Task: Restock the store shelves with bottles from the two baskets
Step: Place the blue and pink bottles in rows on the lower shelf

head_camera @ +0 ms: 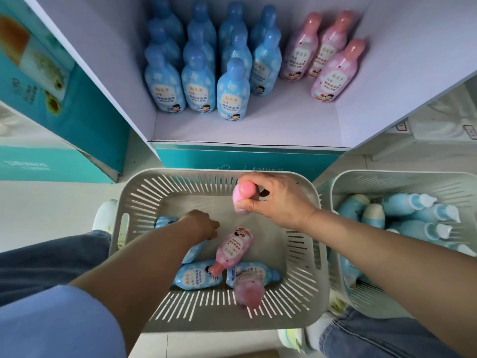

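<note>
My right hand (276,200) is shut on the cap end of a pink bottle (241,196), held above the far side of the grey basket (124,200). My left hand (202,224) reaches down into this basket and closes over a blue bottle (165,222) lying on its floor. Also lying in the basket are a pink bottle (235,248), a second, blurred pink bottle (249,290), and two blue bottles (196,276) (269,275). The white shelf (258,125) above holds several upright blue bottles (233,91) and three pink ones (335,71).
A second grey basket (335,192) at the right is packed with blue bottles (418,215) lying on their sides. Teal display panels (64,99) flank the shelf at the left. My knees and shoes frame the basket at both sides.
</note>
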`<state>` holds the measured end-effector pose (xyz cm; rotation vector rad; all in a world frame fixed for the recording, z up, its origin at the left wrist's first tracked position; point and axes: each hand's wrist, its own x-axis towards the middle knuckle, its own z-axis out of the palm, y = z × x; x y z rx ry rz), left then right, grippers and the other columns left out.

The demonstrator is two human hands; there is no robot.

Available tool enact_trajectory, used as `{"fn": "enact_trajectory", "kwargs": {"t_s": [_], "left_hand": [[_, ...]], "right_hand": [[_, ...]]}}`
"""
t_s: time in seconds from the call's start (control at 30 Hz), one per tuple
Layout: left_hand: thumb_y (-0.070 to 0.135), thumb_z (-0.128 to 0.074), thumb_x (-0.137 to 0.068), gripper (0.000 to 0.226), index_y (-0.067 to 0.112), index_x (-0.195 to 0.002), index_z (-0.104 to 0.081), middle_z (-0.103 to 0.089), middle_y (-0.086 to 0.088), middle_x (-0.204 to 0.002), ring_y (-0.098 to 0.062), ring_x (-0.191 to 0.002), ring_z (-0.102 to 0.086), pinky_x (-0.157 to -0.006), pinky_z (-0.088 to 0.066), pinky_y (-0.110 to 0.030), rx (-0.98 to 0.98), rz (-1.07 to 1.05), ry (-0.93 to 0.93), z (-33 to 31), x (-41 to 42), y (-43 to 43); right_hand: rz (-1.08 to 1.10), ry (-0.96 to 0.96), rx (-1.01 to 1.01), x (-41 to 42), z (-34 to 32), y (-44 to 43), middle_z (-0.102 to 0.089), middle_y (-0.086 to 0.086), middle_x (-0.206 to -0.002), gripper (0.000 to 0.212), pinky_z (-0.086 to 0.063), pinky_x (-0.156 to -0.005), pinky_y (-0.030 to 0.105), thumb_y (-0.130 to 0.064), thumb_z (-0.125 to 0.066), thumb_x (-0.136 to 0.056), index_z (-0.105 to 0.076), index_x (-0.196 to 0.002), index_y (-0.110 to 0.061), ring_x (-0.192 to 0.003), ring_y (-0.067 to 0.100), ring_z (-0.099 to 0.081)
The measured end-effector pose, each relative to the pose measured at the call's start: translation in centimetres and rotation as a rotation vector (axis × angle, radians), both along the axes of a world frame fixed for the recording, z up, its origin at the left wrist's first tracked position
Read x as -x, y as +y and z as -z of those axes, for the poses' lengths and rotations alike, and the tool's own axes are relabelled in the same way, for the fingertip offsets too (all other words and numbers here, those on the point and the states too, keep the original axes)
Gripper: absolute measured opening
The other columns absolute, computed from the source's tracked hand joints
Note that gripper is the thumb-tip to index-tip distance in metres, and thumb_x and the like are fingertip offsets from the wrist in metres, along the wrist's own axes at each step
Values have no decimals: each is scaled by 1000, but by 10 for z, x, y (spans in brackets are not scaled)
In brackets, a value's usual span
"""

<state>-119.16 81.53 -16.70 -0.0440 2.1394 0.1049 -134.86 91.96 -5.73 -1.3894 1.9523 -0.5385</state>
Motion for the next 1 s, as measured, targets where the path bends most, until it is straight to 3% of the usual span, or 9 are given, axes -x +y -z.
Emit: {"fn": "enact_trajectory", "kwargs": {"t_s": [0.07, 0.13, 0.2, 0.27, 0.3, 0.47, 0.67, 0.83, 1.0], "left_hand": [[28, -36, -99, 39, 10, -132, -47, -54, -12, -131, -29, -119, -53, -76, -45, -26, 59, -49, -5, -18, 1, -1], [29, -43, -96, 41, 7, -129, -53, -56, -12, -130, -29, -119, -54, -59, -36, -18, 91, -127, 49, -42, 5, -2], [22, -45, -95, 38, 8, -129, -54, -57, -10, -129, -28, -118, -56, -66, -44, -22, 127, -7, 49, -71, 11, -3], [14, -49, -94, 41, 10, -135, -49, -58, -7, -128, -26, -115, -58, -89, -51, -30, 94, -495, 35, -103, 18, 4], [14, -57, -90, 47, 12, -136, -48, -58, -6, -128, -26, -114, -60, -94, -50, -33, 96, -555, 80, -113, 19, 4], [28, -80, -66, 56, 16, -117, -59, -64, -2, -111, -23, -106, -54, -74, -43, -28, 90, -662, 250, -186, 26, 0], [31, -82, -68, 58, 8, -114, -54, -56, -4, -101, -22, -86, -52, -62, -40, -26, -93, -845, 485, -268, 34, -6], [26, -82, -70, 47, 10, -108, -59, -65, -8, -100, -20, -81, -60, -67, -49, -29, -402, -1313, 700, -276, 40, -10], [21, -84, -68, 44, 6, -105, -65, -69, -13, -104, -28, -96, -68, -85, -57, -47, -592, -1574, 642, -270, 54, -17]], "right_hand": [[33, 24, 0, -1, -8, 2, -68, -13, -104, 38, -46, -81, 19, -45, -71, -78, -63, -112, -29, -92, 11, -59], [86, 49, -5, -3, -17, 4, -65, -16, -97, 39, -40, -71, 7, -51, -70, -76, -63, -110, -34, -85, 7, -55], [153, 11, 49, -4, -28, 6, -68, -15, -94, 39, -49, -74, 21, -57, -68, -71, -63, -103, -37, -84, 9, -59], [223, -10, 93, -3, -42, 7, -68, -12, -91, 34, -50, -78, 28, -50, -73, -70, -65, -99, -33, -85, 11, -62], [262, -20, 125, -2, -49, 8, -68, -11, -90, 32, -49, -79, 27, -43, -76, -72, -66, -99, -29, -85, 12, -62], [478, 1, 290, 10, -90, 11, -65, -9, -87, 30, -47, -78, 25, -36, -78, -73, -67, -97, -23, -84, 13, -59], [696, 151, 405, 44, -120, -5, -63, 1, -80, 28, -40, -65, 27, -41, -73, -73, -66, -89, -19, -76, 20, -53], [784, 219, 359, 86, -118, -39, -68, 9, -101, 37, -51, -77, 36, -43, -69, -72, -65, -100, -18, -93, 30, -61], [834, 204, 255, 124, -94, -82, -67, 10, -108, 39, -52, -84, 35, -37, -72, -73, -66, -105, -16, -96, 30, -64]]}}
